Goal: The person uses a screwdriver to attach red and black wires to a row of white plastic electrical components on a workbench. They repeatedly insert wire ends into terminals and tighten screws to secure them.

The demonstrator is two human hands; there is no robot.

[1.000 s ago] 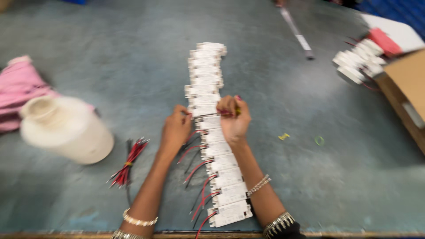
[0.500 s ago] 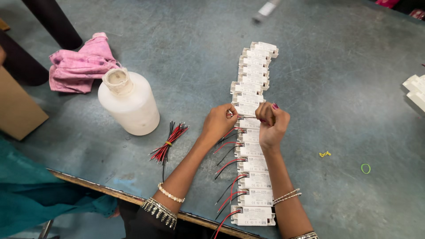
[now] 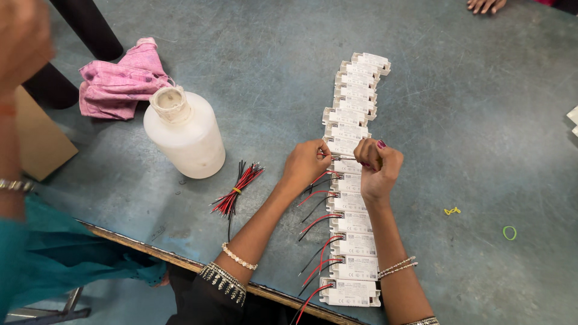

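A long row of small white rectangular modules lies on the grey table, running away from me. The nearer modules have red and black wires sticking out to the left. My left hand pinches a wire at the left end of a module in the middle of the row. My right hand rests on top of the same module, fingers curled around a thin tool that is mostly hidden. A tied bundle of red and black wires lies to the left of my left forearm.
A white plastic jug stands left of the wire bundle, with a crumpled pink cloth behind it. Another person's teal sleeve and arm fill the left edge. A yellow band and green band lie at right. Someone's fingers show at the top.
The view has swung left and moved closer, bringing the jug, cloth and neighbour into sight. Both hands stay at the same module in the middle of the row.
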